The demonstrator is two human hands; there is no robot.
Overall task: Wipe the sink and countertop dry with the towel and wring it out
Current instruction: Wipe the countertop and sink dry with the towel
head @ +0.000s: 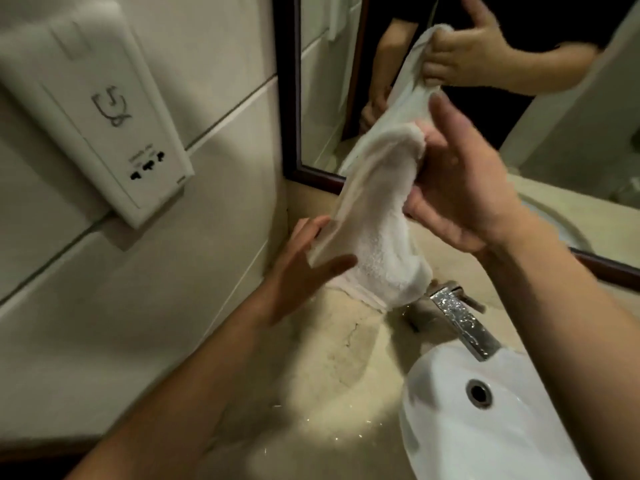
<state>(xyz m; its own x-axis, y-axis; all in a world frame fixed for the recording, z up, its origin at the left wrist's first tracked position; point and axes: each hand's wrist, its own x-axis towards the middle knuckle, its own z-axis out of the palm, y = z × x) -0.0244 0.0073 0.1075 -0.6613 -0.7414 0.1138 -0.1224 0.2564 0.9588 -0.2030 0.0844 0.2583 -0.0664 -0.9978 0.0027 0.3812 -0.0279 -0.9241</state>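
Sink [450,427]: nearest, at lower right; a white basin with the drain ring showing. It lies well below the cloth, so water squeezed out where the cloth hangs now would fall on the worktop rather than into the basin.
Worktop [332,368]: pale stone, with glints near the front edge that look like droplets; I judge that wiping is not finished there.
Tap [460,320]: chrome spout beaded with water, just below the cloth's hanging end.
Left hand [308,261]: fingers spread under the lower part of the towel, thumb laid across its front; a loose pinch on the cloth, not a fist.
Towel [377,216]: white terry, held up in the air between both hands, hanging long and partly bunched, its lower end just above the tap base.
Right hand [460,188]: palm open towards the upper part of the towel, fingers curled round its far edge; grasping it lightly.
Step in hand: gathering the cloth into a rope, by my reading, ahead of a wring.
Doing it well: bring both hands over the basin first, close each fist fully round the roll, then twist in opposite directions.
Risk: a slack grip lets the cloth unroll and drip on the stone.
Mirror [519,98]: farthest; dark frame, reflecting the arms and cloth.
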